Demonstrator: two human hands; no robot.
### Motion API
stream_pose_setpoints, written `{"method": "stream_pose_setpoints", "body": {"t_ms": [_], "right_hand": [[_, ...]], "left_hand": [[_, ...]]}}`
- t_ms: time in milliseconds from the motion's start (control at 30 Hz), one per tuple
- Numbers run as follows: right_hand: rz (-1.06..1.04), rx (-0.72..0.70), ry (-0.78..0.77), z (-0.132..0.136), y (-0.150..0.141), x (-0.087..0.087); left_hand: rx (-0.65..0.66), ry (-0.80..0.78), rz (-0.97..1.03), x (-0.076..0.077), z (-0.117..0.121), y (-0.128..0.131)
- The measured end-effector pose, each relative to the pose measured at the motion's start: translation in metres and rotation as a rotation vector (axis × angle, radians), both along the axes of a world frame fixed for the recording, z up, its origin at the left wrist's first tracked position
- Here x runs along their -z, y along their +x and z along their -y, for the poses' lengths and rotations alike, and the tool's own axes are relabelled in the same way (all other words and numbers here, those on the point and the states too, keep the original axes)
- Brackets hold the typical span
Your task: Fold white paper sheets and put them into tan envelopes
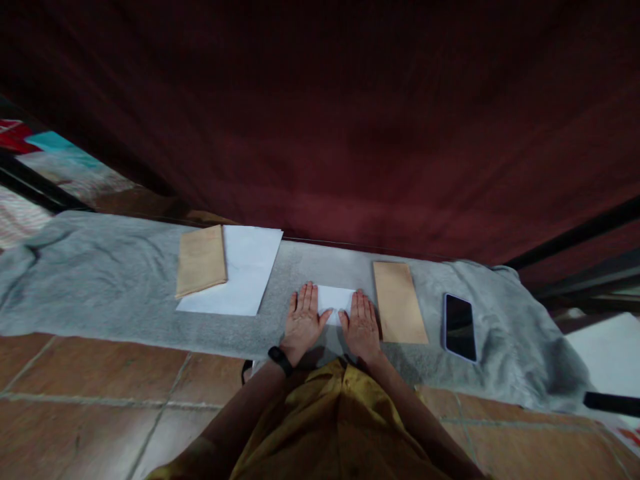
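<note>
A small white sheet of paper point(335, 299) lies flat on the grey cloth point(240, 333) in front of me, partly covered by both hands. My left hand point(303, 317) presses flat on its left side, fingers stretched forward and thumb pointing inward. On the right side, my right hand point(361, 323) lies flat the same way, its thumb close to the other one. Neither hand grips anything. Just right of my right hand is a brown paper envelope point(400, 303). Whether the white sheet is folded under my palms is hidden.
Larger white sheets point(250, 267) lie to the left, with a stack of brown envelopes point(202, 260) overlapping them. A phone point(460, 327) rests at the right. Dark red fabric point(340, 167) hangs behind the cloth-covered surface. Floor tiles point(100, 373) show in front.
</note>
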State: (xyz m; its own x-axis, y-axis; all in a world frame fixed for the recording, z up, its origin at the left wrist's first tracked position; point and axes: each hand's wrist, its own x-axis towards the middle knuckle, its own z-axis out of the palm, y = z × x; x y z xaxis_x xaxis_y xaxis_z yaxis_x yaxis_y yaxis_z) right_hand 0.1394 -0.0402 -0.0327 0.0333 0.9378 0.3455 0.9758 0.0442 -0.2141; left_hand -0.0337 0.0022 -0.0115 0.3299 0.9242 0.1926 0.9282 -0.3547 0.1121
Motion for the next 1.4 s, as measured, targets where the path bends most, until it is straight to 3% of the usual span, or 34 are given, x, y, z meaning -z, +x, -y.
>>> {"method": "stream_pose_setpoints", "body": {"t_ms": [267, 733, 1267, 1400], "right_hand": [[0.057, -0.239, -0.042, 0.021, -0.002, -0.001], [0.105, -0.226, 0.01, 0.046, 0.018, 0.004], [0.078, -0.197, -0.026, 0.048, 0.015, -0.005], [0.054, -0.19, -0.013, 0.047, 0.014, -0.007]], "left_hand": [[0.006, -0.002, 0.03, -0.003, 0.001, 0.002], [-0.007, -0.011, 0.018, -0.003, 0.002, 0.003], [-0.016, 0.031, 0.065, -0.002, 0.007, -0.01], [0.101, 0.031, 0.071, -0.008, 0.008, 0.009]]}}
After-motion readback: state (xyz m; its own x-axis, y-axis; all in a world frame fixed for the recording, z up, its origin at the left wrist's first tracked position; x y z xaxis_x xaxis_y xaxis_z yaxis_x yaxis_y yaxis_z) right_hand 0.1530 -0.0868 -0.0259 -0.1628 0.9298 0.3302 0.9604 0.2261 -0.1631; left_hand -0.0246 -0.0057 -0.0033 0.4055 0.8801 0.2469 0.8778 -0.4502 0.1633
